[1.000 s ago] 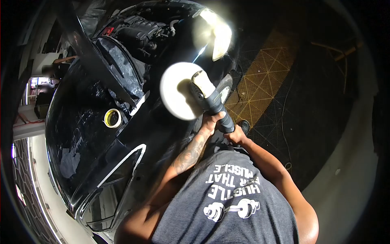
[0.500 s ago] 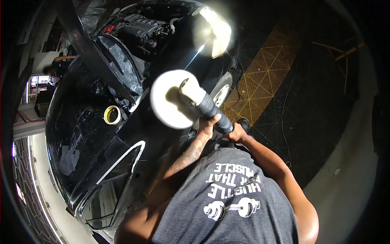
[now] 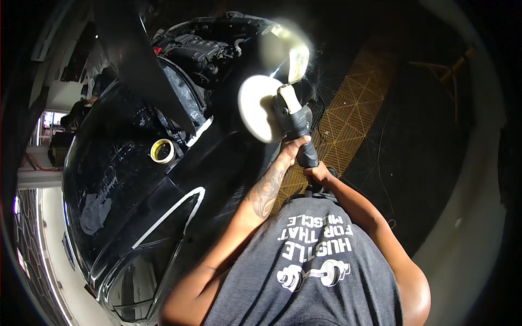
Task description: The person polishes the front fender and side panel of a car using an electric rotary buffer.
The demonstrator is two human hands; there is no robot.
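Rotary polisher [image 3: 294, 114], dark ribbed plastic with a pale-lit rounded head, sits out in front of me over the glossy black side of the car [image 3: 217, 146], just short of the glaring headlight [image 3: 297, 62]. Its white pad [image 3: 260, 108] is a broad, smooth-looking disc, blurred at the rim; I cannot tell whether its face meets the paint. Both my hands are closed round the tool: the left hand [image 3: 294, 149] wraps the body behind the head, the right hand [image 3: 319, 172] clasps the rear end of the handle. To my left, a yellow-cored roll of tape [image 3: 162, 151] lies on scuffed, white-smeared black, and white tape [image 3: 168, 218] makes a bent strip along the window edge. Yellow floor tiles [image 3: 342, 127] show a ribbed geometric pattern on my right.

Compared with half a second ago, the pad has travelled forward toward the headlight, looks narrower and more tilted, and my left arm reaches further out.
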